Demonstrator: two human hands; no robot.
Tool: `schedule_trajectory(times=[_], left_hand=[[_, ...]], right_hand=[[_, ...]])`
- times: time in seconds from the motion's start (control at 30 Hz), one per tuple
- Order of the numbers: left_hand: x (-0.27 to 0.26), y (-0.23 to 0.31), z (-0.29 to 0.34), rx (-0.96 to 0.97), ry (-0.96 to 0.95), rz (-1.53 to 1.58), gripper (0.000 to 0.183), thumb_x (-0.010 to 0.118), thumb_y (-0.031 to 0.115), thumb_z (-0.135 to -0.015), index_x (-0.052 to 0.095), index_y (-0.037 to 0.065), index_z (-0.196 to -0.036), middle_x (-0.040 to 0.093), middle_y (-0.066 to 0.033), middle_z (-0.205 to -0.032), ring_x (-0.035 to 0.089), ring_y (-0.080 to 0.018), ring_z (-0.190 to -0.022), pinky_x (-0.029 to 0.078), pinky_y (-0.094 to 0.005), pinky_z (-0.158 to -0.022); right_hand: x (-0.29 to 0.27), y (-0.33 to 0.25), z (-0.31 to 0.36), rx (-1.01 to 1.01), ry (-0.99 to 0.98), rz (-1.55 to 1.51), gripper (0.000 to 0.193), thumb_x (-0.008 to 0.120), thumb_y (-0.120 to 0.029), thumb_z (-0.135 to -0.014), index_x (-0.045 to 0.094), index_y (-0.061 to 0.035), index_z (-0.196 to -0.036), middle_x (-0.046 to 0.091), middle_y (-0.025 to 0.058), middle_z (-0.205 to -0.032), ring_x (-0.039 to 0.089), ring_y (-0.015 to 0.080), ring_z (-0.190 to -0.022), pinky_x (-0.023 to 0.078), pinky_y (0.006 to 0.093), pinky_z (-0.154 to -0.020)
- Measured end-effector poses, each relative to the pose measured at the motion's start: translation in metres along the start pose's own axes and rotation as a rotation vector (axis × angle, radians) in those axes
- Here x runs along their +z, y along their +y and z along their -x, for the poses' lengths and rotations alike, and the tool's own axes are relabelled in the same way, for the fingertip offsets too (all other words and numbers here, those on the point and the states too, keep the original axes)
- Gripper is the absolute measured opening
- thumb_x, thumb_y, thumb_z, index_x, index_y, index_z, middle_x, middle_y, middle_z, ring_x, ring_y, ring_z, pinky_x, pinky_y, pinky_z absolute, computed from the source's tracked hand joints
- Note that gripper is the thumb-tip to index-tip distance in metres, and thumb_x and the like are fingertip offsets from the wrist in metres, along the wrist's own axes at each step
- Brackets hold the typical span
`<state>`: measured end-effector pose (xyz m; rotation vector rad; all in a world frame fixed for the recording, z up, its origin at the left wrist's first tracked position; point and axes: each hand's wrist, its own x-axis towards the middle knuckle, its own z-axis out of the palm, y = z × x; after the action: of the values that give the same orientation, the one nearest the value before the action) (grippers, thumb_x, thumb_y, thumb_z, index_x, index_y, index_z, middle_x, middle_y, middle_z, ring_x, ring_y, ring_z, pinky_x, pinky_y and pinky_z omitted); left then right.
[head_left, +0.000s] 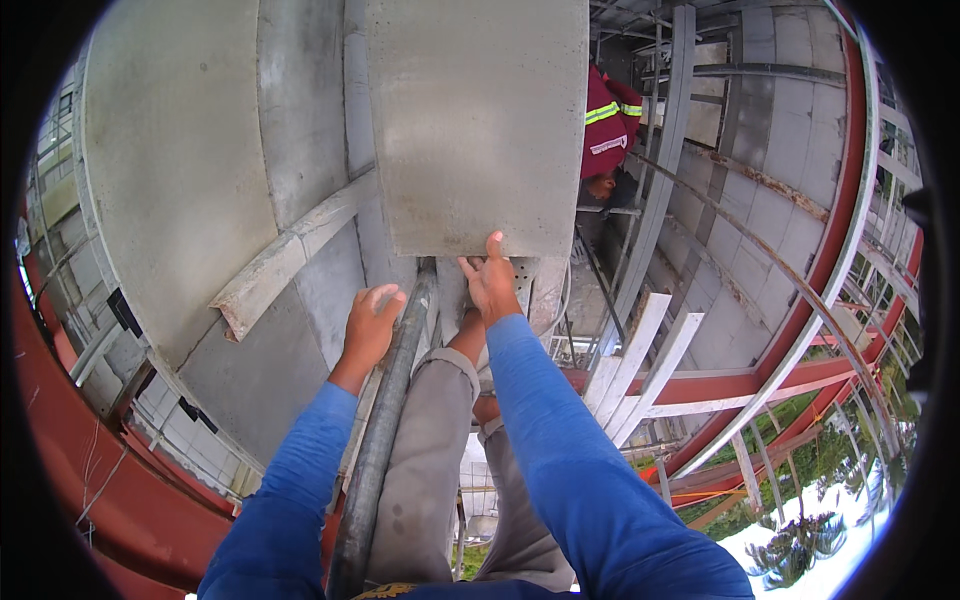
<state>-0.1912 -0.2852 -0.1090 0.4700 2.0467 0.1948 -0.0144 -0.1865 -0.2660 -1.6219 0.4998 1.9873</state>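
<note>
A large grey concrete wall panel [478,120] hangs upright ahead of me, with its lower edge level with my hands. My right hand [491,283] presses flat against the bottom edge of the panel, fingers spread. My left hand [370,325] rests on a grey steel scaffold pipe [385,430] that runs down between my legs, fingers curled over it. Both arms wear blue sleeves. My grey trouser legs show below the hands.
Another person in a red vest with reflective stripes [606,125] stands behind the panel's right edge. Grey block walls [180,180] stand to the left, a red steel beam [800,300] and white planks [640,360] to the right. Open ground and trees lie far below.
</note>
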Motion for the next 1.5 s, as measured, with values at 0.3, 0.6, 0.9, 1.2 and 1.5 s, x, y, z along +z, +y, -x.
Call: schedule_trajectory(times=[0.3, 0.6, 0.9, 1.2, 1.5], left_hand=[[-0.055, 0.112, 0.177, 0.323, -0.445, -0.430, 0.057, 0.072, 0.045, -0.102, 0.069, 0.000, -0.137, 0.064, -0.0215, -0.137, 0.057, -0.0398, -0.133, 0.044, -0.0509, -0.114], [-0.061, 0.128, 0.326, 0.387, -0.707, -1.036, 0.087, 0.077, 0.059, -0.091, 0.056, 0.003, -0.155, 0.033, -0.0343, -0.167, 0.025, -0.0583, -0.156, 0.020, -0.0680, -0.128], [-0.029, 0.101, 0.330, 0.575, -0.585, -1.170, 0.075, 0.083, 0.042, -0.087, 0.061, 0.005, -0.149, 0.036, -0.0314, -0.166, 0.036, -0.0536, -0.149, 0.034, -0.0582, -0.124], [0.011, 0.091, 0.345, 0.864, -0.517, -1.466, 0.050, 0.078, 0.035, -0.092, 0.072, 0.005, -0.132, 0.061, -0.0217, -0.147, 0.055, -0.0444, -0.134, 0.044, -0.0535, -0.114], [0.050, 0.094, 0.360, 0.953, -0.495, -1.622, 0.043, 0.073, 0.034, -0.095, 0.074, 0.003, -0.125, 0.068, -0.0193, -0.137, 0.060, -0.0427, -0.127, 0.048, -0.0518, -0.110]], right_hand=[[-0.056, -0.025, 0.094, 0.005, -0.023, 0.450, 0.087, 0.060, -0.061, -0.108, 0.038, 0.0024, -0.163, 0.047, 0.0243, -0.165, 0.044, 0.0408, -0.154, 0.037, 0.0511, -0.125], [-0.289, -0.010, 0.465, -0.213, 0.473, 1.377, 0.085, 0.077, -0.057, -0.095, 0.054, 0.0019, -0.153, 0.058, 0.0287, -0.152, 0.060, 0.0467, -0.134, 0.047, 0.0536, -0.113], [-0.271, 0.074, 0.615, 0.379, 0.533, 1.093, 0.137, 0.078, -0.081, -0.080, 0.019, 0.0034, -0.170, 0.054, 0.0395, -0.145, 0.058, 0.0544, -0.135, 0.047, 0.0649, -0.112], [-0.310, 0.130, 0.602, 0.229, 0.615, 1.071, 0.109, 0.073, -0.065, -0.092, 0.029, -0.0041, -0.170, 0.060, 0.0354, -0.138, 0.066, 0.0513, -0.124, 0.056, 0.0642, -0.099], [-0.324, 0.183, 0.608, 0.104, 0.869, 1.022, 0.097, 0.073, -0.059, -0.092, 0.040, -0.0033, -0.164, 0.066, 0.0242, -0.117, 0.069, 0.0391, -0.107, 0.056, 0.0541, -0.084]])
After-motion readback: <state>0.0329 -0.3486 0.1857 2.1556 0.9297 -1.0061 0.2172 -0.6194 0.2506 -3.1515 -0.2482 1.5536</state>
